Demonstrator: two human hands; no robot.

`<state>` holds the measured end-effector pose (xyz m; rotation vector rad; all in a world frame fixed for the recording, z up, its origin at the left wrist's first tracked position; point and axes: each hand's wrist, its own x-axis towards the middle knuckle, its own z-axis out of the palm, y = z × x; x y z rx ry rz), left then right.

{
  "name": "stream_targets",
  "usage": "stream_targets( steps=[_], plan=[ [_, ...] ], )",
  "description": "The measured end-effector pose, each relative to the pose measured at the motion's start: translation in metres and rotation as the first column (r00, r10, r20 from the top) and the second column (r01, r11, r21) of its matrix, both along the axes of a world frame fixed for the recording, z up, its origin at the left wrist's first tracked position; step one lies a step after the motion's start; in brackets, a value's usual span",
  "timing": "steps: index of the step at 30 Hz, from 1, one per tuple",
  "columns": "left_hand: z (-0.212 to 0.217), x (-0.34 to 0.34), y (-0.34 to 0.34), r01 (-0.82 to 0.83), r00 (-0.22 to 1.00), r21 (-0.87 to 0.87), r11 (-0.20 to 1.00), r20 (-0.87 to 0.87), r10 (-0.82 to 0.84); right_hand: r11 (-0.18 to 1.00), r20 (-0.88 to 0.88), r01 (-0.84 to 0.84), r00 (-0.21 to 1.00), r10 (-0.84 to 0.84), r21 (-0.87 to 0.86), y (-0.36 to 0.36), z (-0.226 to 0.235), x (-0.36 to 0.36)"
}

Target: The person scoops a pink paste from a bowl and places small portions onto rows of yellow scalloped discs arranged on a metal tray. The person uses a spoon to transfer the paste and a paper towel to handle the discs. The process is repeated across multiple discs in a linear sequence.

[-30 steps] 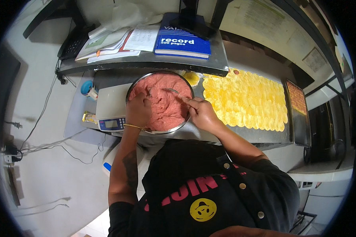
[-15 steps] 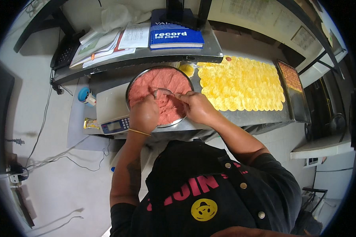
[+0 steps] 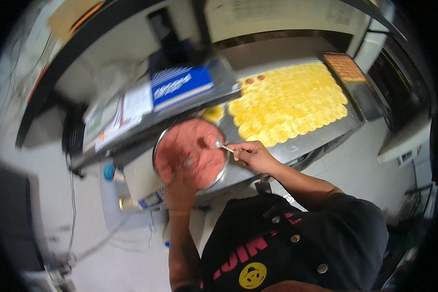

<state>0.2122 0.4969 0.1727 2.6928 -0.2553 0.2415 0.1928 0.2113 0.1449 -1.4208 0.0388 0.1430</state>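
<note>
A metal bowl point(image 3: 226, 168) full of pink minced meat point(image 3: 190, 146) stands at the table's near left. My right hand point(image 3: 254, 155) is closed round the handle of a spoon point(image 3: 225, 146) at the bowl's right rim. Some meat clings to the spoon's head. Over the bowl's near left side, my left hand point(image 3: 180, 190) is smeared by motion, so its fingers cannot be made out. To the right lies a wide sheet of overlapping yellow round wrappers point(image 3: 287, 104), with small dabs of meat point(image 3: 255, 79) on its far left corner.
A kitchen scale point(image 3: 153, 198) sits by the bowl, partly hidden. A shelf with a blue book point(image 3: 180, 87) and papers point(image 3: 134, 104) overhangs the bowl's far side. At the far right is a dark tray point(image 3: 362, 95) holding orange-brown pieces. A blue-topped tub point(image 3: 110, 172) stands left.
My right hand has moved the spoon from mid-bowl to the right rim, away from my left hand. More meat dabs show on the wrappers. The whole view has turned and shifted.
</note>
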Motion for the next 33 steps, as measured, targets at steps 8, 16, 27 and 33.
stream_targets(
  steps=[8,16,27,33],
  plan=[
    [0.020,-0.003,-0.013,-0.078,0.993,0.058,0.995,-0.083,0.082,0.738,0.460,0.604,0.770,-0.442,-0.302,-0.197,0.037,0.049],
    [0.028,0.006,-0.036,-0.180,0.975,0.233,0.956,-0.085,0.204,0.285,0.554,0.699,0.702,-0.447,-0.656,-0.314,-0.062,0.163],
    [0.046,-0.007,-0.034,-0.191,0.971,0.199,0.961,-0.104,0.214,0.642,0.206,0.686,0.721,-0.661,-0.342,-0.238,-0.094,0.104],
    [0.036,-0.012,-0.002,0.147,0.983,0.347,0.926,0.054,-0.176,0.707,0.435,0.284,0.900,0.037,-0.647,-0.097,-0.001,0.040]
  ],
)
